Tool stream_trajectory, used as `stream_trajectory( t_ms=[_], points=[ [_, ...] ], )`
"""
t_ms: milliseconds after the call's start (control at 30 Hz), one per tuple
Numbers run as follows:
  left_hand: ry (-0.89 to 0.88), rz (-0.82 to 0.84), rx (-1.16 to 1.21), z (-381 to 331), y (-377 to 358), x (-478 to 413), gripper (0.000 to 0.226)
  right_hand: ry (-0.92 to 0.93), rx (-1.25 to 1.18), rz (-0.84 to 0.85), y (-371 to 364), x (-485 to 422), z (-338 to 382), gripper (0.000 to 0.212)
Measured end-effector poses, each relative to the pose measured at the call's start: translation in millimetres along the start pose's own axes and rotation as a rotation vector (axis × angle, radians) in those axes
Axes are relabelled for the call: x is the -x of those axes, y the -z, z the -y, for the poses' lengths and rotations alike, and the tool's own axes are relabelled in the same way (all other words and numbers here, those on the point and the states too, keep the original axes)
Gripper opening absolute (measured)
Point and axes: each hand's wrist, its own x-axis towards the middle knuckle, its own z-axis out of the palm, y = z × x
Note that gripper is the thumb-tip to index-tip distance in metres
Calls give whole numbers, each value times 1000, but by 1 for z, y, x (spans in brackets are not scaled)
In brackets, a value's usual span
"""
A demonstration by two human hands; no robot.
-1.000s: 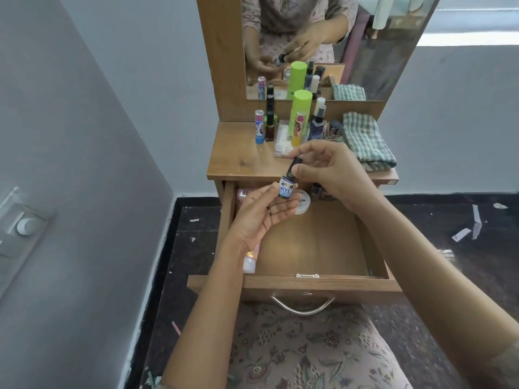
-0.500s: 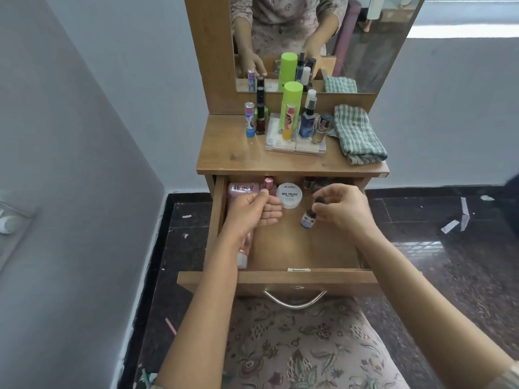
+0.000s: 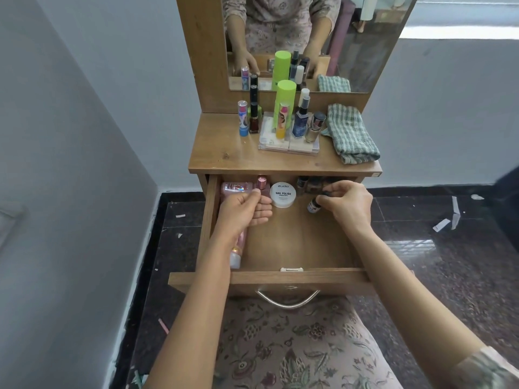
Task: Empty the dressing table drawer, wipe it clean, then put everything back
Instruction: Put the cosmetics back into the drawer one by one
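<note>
The wooden drawer (image 3: 295,277) stands pulled out under the dressing table top (image 3: 224,158). My right hand (image 3: 346,204) pinches the black cap of a small dark bottle (image 3: 312,206), which stands upright on the drawer floor at the back right. My left hand (image 3: 244,210) hovers with loosely curled fingers and holds nothing; it is over a pink bottle (image 3: 237,248) that lies along the drawer's left side. A pink-capped bottle (image 3: 261,184), a white nail polish tub (image 3: 283,194) and several small dark bottles (image 3: 309,183) sit at the drawer's back.
On the table top stand a tall green can (image 3: 285,101), a lip balm (image 3: 243,117), a black-capped polish (image 3: 254,108), a blue spray bottle (image 3: 301,119) on a clear tray (image 3: 289,146), and a folded checked cloth (image 3: 351,133). A wall stands close on the left.
My right hand has brought the small bottle down from above the drawer onto its floor at the back right. My left hand has shifted left, away from the bottle.
</note>
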Motion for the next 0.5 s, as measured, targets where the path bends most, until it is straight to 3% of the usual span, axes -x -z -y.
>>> stream_trajectory(
  t_ms=[167,367,500],
  points=[
    [5,-39,23,2,1,-3,34,94,70,72,-2,4,3,19],
    [-141,-231,61,3,7,-3,33,246,147,402,-18,18,17,20],
    [-190,-334,83,6,11,-5,34,299,165,493,-33,25,23,21]
  ],
)
